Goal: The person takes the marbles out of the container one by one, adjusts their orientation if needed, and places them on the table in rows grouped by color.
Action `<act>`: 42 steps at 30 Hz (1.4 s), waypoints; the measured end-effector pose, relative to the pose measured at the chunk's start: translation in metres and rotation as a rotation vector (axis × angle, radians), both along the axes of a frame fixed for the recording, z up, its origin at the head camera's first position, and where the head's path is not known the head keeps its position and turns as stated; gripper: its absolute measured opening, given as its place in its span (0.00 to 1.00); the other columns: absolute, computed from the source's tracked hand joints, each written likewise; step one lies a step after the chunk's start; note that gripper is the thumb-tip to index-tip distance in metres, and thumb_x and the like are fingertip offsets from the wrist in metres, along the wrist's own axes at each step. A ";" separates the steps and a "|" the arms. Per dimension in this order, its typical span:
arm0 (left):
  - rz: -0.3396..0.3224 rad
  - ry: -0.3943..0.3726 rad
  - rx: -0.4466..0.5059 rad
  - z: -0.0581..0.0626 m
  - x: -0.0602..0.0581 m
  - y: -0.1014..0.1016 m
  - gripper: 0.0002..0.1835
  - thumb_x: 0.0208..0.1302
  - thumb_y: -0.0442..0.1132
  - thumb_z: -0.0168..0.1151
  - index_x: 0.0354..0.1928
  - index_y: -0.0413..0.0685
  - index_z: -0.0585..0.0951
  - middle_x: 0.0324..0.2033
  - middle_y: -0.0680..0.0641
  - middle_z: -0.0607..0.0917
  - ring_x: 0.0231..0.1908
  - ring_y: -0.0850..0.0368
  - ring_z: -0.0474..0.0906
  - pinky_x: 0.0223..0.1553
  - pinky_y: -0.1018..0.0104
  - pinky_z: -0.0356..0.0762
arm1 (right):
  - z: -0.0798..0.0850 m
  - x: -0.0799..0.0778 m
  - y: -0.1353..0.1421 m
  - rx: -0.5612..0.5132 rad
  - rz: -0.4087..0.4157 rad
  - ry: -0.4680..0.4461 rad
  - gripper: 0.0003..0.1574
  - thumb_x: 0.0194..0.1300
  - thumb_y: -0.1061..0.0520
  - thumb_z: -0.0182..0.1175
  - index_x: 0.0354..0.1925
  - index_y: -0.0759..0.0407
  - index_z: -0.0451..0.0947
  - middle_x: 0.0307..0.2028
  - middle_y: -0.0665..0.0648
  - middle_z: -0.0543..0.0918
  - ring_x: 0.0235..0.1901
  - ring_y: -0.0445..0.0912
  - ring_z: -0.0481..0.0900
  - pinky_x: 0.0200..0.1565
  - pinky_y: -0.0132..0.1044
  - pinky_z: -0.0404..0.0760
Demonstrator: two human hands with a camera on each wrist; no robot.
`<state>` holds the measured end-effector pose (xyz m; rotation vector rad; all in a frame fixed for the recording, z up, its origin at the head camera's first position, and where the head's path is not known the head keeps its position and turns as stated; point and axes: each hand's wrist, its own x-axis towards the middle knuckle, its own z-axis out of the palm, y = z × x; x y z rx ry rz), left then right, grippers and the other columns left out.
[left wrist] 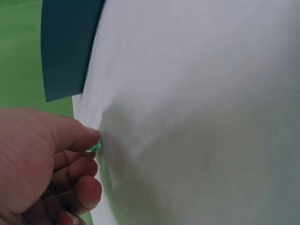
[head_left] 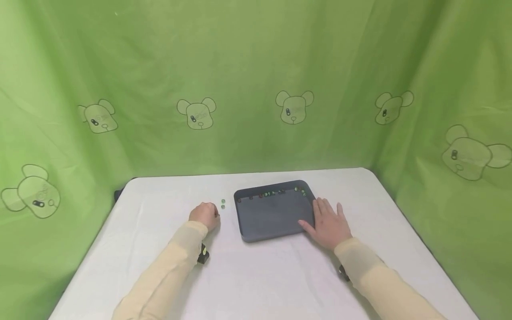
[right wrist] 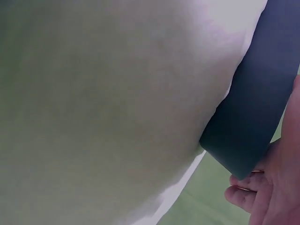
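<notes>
My left hand point(head_left: 205, 215) is low over the table, left of a dark grey rectangular tray point(head_left: 276, 218). Its thumb and fingers pinch a small green glass bead point(left wrist: 96, 147), mostly hidden by the thumb in the left wrist view. Just beyond those fingers, two pale green beads point(head_left: 223, 204) lie on the white cloth. At the tray's right side rests my right hand point(head_left: 330, 226), fingers straight along the rim and thumb reaching over the near right corner. Several green beads point(head_left: 269, 194) and reddish-brown beads point(head_left: 260, 196) lie inside the tray, mostly along its far wall.
A white cloth covers the table point(head_left: 272, 280). Green curtains point(head_left: 248, 146) with bear-head drawings stand close behind the table and at both sides.
</notes>
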<state>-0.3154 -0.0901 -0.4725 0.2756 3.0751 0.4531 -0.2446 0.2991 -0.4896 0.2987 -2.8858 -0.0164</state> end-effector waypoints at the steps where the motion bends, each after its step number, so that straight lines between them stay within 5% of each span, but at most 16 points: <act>1: 0.001 -0.003 -0.001 0.000 0.000 0.001 0.04 0.58 0.38 0.66 0.32 0.46 0.86 0.30 0.48 0.87 0.31 0.52 0.83 0.39 0.55 0.81 | 0.000 0.000 0.000 0.001 -0.002 0.001 0.60 0.66 0.22 0.35 0.69 0.72 0.57 0.69 0.70 0.59 0.70 0.62 0.54 0.66 0.66 0.41; 11: -0.004 -0.037 0.041 0.004 -0.001 0.016 0.08 0.60 0.41 0.66 0.37 0.45 0.86 0.38 0.45 0.88 0.39 0.49 0.84 0.44 0.54 0.81 | -0.004 0.000 0.001 -0.011 -0.028 -0.008 0.65 0.62 0.19 0.35 0.69 0.73 0.55 0.68 0.71 0.60 0.69 0.63 0.56 0.66 0.67 0.43; 19: 0.025 -0.058 0.059 -0.003 -0.004 0.013 0.09 0.58 0.44 0.67 0.36 0.46 0.86 0.33 0.47 0.87 0.33 0.52 0.83 0.40 0.56 0.81 | -0.004 -0.001 0.004 -0.036 -0.059 -0.027 0.69 0.59 0.16 0.35 0.69 0.74 0.54 0.68 0.71 0.60 0.69 0.63 0.56 0.66 0.67 0.40; 27: 0.050 -0.057 0.086 -0.006 -0.005 0.009 0.08 0.60 0.44 0.65 0.35 0.47 0.86 0.34 0.48 0.88 0.36 0.52 0.83 0.43 0.55 0.80 | -0.002 -0.002 0.002 -0.040 -0.054 -0.040 0.69 0.59 0.16 0.35 0.69 0.73 0.55 0.68 0.70 0.61 0.69 0.62 0.56 0.65 0.67 0.46; 42: 0.050 -0.044 0.111 -0.010 -0.002 0.004 0.14 0.62 0.47 0.63 0.42 0.45 0.85 0.40 0.45 0.87 0.44 0.47 0.83 0.48 0.51 0.79 | -0.007 -0.003 0.003 -0.040 -0.054 -0.045 0.69 0.59 0.16 0.32 0.70 0.72 0.54 0.69 0.70 0.60 0.69 0.63 0.56 0.66 0.67 0.42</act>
